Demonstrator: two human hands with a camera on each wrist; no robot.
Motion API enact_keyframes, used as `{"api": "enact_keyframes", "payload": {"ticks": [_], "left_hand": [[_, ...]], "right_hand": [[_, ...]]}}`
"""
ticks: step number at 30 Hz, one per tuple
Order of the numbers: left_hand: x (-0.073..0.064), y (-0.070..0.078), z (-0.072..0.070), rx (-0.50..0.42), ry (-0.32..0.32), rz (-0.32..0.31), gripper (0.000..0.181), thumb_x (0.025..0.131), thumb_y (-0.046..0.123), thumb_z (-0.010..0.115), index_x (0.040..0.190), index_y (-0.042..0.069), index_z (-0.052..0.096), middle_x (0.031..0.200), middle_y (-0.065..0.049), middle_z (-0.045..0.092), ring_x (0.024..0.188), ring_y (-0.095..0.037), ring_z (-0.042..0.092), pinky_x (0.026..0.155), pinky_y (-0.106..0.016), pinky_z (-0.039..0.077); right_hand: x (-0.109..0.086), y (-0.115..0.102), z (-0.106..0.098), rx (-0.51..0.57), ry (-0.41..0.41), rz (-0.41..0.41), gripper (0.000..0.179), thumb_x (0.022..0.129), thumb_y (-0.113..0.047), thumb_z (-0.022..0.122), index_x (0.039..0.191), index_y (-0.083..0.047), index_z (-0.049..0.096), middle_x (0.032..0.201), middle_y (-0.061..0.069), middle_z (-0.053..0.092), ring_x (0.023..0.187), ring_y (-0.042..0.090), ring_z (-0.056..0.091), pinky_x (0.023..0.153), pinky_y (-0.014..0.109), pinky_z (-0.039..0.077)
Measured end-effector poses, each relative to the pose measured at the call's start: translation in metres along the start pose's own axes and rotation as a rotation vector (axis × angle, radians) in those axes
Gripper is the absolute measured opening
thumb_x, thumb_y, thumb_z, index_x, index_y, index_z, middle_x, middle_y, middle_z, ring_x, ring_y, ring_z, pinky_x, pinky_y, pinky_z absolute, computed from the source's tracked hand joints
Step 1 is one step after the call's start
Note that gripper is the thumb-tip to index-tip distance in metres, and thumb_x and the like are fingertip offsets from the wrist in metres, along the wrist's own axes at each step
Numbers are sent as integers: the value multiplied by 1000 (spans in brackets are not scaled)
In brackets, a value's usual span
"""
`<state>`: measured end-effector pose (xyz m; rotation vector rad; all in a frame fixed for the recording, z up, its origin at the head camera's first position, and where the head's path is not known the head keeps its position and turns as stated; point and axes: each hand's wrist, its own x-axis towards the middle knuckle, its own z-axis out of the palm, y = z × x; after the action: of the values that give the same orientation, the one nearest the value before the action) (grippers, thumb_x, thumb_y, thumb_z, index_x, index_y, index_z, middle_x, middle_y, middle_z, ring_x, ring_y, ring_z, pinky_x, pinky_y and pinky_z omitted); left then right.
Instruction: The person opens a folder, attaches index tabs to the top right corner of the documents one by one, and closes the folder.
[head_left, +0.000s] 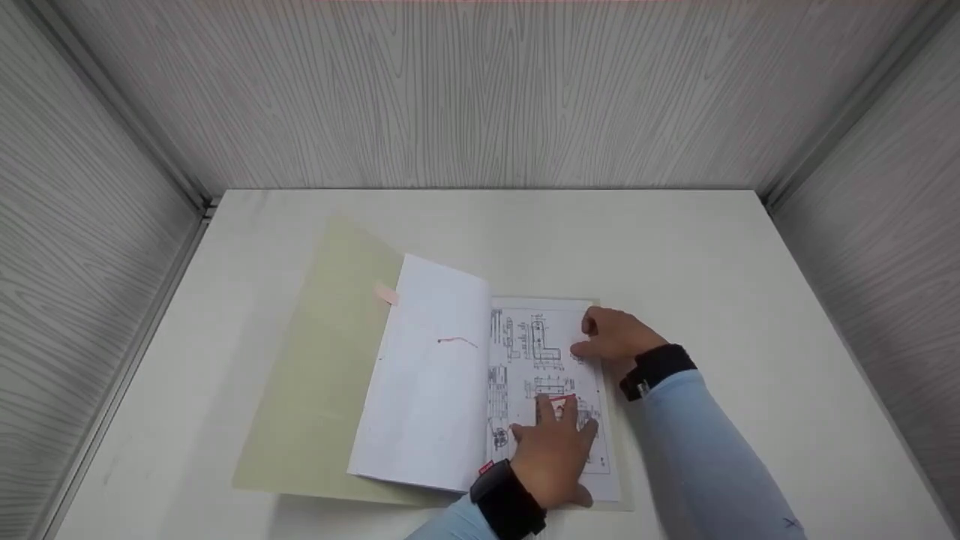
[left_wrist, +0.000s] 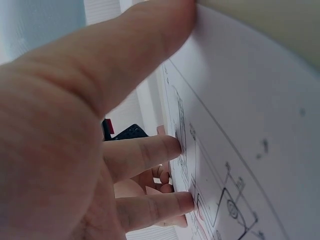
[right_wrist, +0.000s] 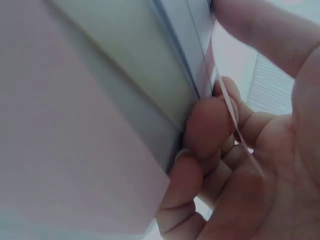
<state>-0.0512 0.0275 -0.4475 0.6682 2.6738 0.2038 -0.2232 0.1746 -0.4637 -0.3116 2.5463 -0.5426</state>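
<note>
An opened pale-green folder (head_left: 300,390) holds a stack of papers, with a blank white page (head_left: 427,405) turned up on the left. On its right side lies a drawing page (head_left: 517,330) with black line drawings and small red marks. My left hand (head_left: 551,457) rests on the lower part of this page, fingers spread. In the left wrist view its thumb (left_wrist: 150,35) touches the paper near the edge. My right hand (head_left: 619,336) pinches the page's right edge near the upper corner. Curled fingers (right_wrist: 207,125) meet the sheet edges in the right wrist view.
A small pink tab (head_left: 387,294) sticks out from the left page. The white table (head_left: 675,247) stands between wood-grain panels (head_left: 450,97) at the back and both sides. Black bands (head_left: 660,367) circle both wrists.
</note>
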Motion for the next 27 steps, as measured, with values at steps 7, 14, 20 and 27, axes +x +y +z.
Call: {"api": "enact_keyframes", "payload": {"ticks": [7,14,20,27], "left_hand": [[1,0,-1,5,0,0,95,61,61,82,144,31,45,151,-9,34,130,-47,35,68,-71,46],[0,-3,-4,-45,27,3,87,66,58,80,142,28,48,150,-10,35,132,-48,33,70,-72,44],[-12,-8,-4,-45,78,-35,85,73,60,73,144,22,46,147,-13,39,129,-45,38,80,-64,47],[-33,-19,-1,74,105,-123,104,66,72,70,144,8,44,141,-26,43,123,-51,43,86,-62,45]], "right_hand": [[2,11,-9,65,-32,-74,25,85,-18,65,107,-10,55,98,7,56,87,24,52,76,35,42],[-27,5,-24,89,157,-78,33,92,-22,60,119,-3,55,115,16,56,102,32,53,88,47,45],[-72,-10,-14,46,456,-186,26,92,-19,63,111,-1,60,105,14,59,93,30,56,78,43,48],[-110,-35,27,-43,275,-70,47,91,-31,64,123,3,58,118,17,62,108,33,59,89,50,48]]}}
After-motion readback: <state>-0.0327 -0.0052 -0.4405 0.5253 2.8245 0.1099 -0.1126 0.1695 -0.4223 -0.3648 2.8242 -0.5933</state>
